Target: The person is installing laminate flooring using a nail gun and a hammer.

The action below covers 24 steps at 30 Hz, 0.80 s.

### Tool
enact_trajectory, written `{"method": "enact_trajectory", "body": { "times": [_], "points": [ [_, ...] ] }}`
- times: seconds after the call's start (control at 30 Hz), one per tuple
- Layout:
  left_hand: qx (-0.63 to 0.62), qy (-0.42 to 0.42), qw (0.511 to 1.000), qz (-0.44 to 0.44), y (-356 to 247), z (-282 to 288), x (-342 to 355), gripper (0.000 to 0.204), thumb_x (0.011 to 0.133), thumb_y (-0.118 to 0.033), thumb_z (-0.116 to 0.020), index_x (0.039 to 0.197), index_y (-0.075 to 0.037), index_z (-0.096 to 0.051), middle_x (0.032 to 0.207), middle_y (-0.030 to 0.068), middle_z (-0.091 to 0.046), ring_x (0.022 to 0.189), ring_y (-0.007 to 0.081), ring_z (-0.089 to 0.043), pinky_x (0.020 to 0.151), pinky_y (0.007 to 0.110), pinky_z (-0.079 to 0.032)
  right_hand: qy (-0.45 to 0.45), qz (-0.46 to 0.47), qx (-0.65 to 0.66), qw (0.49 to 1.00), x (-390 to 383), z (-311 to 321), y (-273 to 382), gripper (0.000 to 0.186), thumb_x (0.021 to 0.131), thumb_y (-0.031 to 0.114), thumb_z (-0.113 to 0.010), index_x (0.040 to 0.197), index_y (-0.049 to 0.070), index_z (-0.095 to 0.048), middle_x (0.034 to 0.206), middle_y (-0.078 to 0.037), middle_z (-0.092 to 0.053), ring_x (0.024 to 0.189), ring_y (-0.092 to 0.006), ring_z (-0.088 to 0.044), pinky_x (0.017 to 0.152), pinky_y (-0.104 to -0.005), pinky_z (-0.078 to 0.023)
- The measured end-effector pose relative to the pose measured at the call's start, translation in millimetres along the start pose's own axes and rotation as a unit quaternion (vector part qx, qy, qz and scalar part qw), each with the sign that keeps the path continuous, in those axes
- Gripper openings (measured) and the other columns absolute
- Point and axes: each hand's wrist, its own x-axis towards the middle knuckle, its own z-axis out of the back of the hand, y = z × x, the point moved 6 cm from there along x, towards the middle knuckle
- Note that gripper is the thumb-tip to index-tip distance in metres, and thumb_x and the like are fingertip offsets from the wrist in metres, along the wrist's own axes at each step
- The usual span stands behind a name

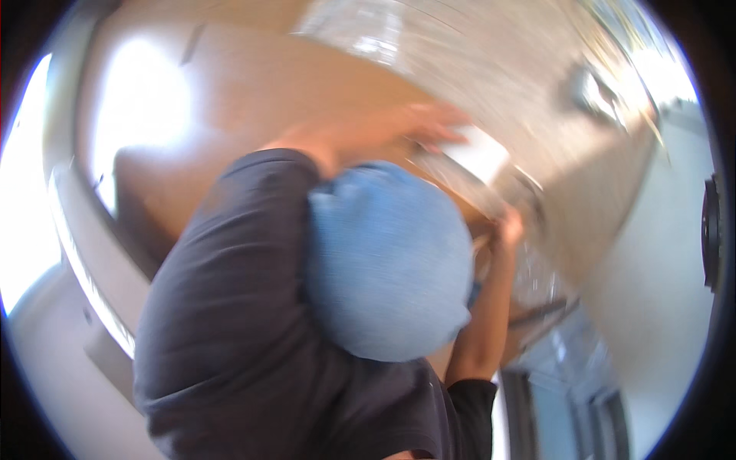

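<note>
Motion blurs much of the view. My left hand (429,126) reaches out over a broad brown surface (253,100), fingers stretched and apart, its tips beside a white flat-looking object (477,155). Lower and to the right, my right hand (509,228) is closed at the near end of a brown edge (474,211) below the white object. What its fingers hold is too smeared to make out. Between my arms a rounded shape in light blue cloth (391,261), likely my bent knee, hides part of what lies beneath.
Clear plastic wrapping (368,31) lies at the far side of the brown surface. A blurred silvery-white object (602,96) rests on the pale floor (529,84). A light wall (667,222) rises at the right. Grey-blue items with dark frames (563,383) stand at the lower right.
</note>
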Motion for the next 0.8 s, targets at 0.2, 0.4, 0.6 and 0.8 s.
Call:
{"method": "enact_trajectory", "body": {
  "times": [0.2,0.4,0.6,0.8],
  "points": [
    [0.055,0.047,0.997,0.007,0.6,-2.7,9.6,0.08,0.082,-0.035,-0.078,0.153,-0.025,-0.041,0.16,0.0152,-0.03,0.145,0.0338,-0.033,0.121,0.046,-0.027,0.019,0.007,-0.071,0.997,-3.2,100.9,25.5,0.019,0.092,0.012,-0.064,0.103,0.001,-0.054,0.06,-0.004,-0.053,0.046,-0.0163,-0.055,0.041,-0.0341,-0.047],
    [0.084,0.046,0.995,0.029,-3.9,7.6,4.9,0.081,0.08,-0.035,-0.079,0.152,-0.025,-0.042,0.157,0.0147,-0.032,0.143,0.0311,-0.035,0.12,0.044,-0.028,-0.25,-0.008,0.113,0.962,-3.9,62.4,21.5,0.011,0.091,0.01,-0.064,0.094,0.001,-0.057,0.061,-0.006,-0.056,0.049,-0.0167,-0.057,0.045,-0.0347,-0.049],
    [0.095,0.052,0.994,0.019,-3.9,11.7,6.9,0.082,0.08,-0.036,-0.078,0.152,-0.025,-0.041,0.156,0.0148,-0.033,0.143,0.0306,-0.036,0.12,0.043,-0.029,0.106,-0.037,-0.122,0.986,-16.6,39.0,1.3,0.024,0.089,0.012,-0.066,0.105,-0.001,-0.054,0.061,-0.005,-0.054,0.051,-0.016,-0.058,0.04,-0.0319,-0.046],
    [0.09,0.046,0.995,0.026,-0.7,8.8,3.0,0.078,0.081,-0.035,-0.077,0.151,-0.025,-0.044,0.157,0.0146,-0.033,0.143,0.0307,-0.036,0.119,0.043,-0.029,-0.276,-0.005,0.283,0.918,0.4,110.4,36.5,0.016,0.091,0.014,-0.065,0.088,0.002,-0.055,0.062,-0.004,-0.052,0.051,-0.0156,-0.058,0.046,-0.0367,-0.051]
  ]
}}
